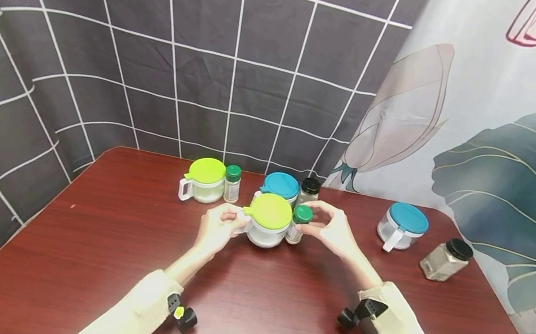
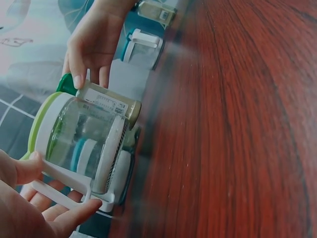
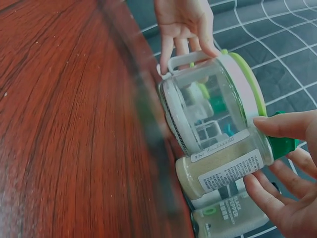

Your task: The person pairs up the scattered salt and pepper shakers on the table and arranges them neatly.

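My left hand [image 1: 218, 229] grips the white handle [image 2: 64, 191] of a clear seasoning jar [image 1: 265, 237] with a lime-green lid. In the right wrist view, its fingers curl around that handle from the far side. Right beside this jar is a small spice bottle [image 3: 225, 166] with a green cap and a printed label, holding tan powder. My right hand [image 1: 333, 231] pinches the bottle near its cap between thumb and fingers. Whether the jar and bottle touch the tabletop is hard to tell.
Behind them stand a blue-lidded jar [image 1: 281, 183] and a black-capped pepper bottle [image 1: 310, 188]. Further left are another green-lidded jar [image 1: 206, 181] and green-capped bottle [image 1: 232, 185]. At the right are a blue-lidded jar [image 1: 401, 227] and a tilted-looking black-capped bottle [image 1: 445, 261] on the table [image 1: 246, 314].
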Tool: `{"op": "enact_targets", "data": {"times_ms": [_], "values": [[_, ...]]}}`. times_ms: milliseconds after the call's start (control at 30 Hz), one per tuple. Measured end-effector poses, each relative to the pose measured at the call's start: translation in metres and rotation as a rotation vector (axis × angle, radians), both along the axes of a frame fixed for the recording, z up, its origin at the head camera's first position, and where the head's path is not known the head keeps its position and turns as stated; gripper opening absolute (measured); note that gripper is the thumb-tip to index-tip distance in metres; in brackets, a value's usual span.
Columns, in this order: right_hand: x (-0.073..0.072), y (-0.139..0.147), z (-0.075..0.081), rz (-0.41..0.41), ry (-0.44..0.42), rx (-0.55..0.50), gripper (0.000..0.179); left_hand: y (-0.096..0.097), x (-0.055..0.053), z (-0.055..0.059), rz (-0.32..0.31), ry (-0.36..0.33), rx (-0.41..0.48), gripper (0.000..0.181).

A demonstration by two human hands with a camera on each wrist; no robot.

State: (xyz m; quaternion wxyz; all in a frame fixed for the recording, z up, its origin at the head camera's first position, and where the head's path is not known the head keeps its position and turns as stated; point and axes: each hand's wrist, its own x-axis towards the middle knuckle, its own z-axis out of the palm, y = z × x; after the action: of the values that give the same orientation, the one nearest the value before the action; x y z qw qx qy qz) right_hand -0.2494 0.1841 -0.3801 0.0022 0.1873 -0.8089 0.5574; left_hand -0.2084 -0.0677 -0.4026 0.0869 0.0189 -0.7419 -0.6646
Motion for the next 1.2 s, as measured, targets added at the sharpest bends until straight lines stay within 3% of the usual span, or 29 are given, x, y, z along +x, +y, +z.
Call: {"op": "enact_targets", "data": {"times_ms": [233,467,767,1200], "values": [[-0.002,-0.008,0.0,0.005,0.026,0.014,0.044,-0.007,0.001,0.003,0.01,-0.013,0.006,0.021],[-0.004,-0.017,0.001,0.045,-0.001,-0.046,0.045,-0.015,0.002,0.003,0.022,-0.024,-0.008,0.024],[-0.007,-0.027,-0.002,0.04,0.045,0.012,0.046,-0.025,0.004,0.002,0.047,-0.028,-0.031,0.022],[-0.007,-0.043,-0.002,0.071,-0.054,-0.082,0.048,-0.041,0.005,0.002,0.054,-0.022,-0.055,0.021]]}}
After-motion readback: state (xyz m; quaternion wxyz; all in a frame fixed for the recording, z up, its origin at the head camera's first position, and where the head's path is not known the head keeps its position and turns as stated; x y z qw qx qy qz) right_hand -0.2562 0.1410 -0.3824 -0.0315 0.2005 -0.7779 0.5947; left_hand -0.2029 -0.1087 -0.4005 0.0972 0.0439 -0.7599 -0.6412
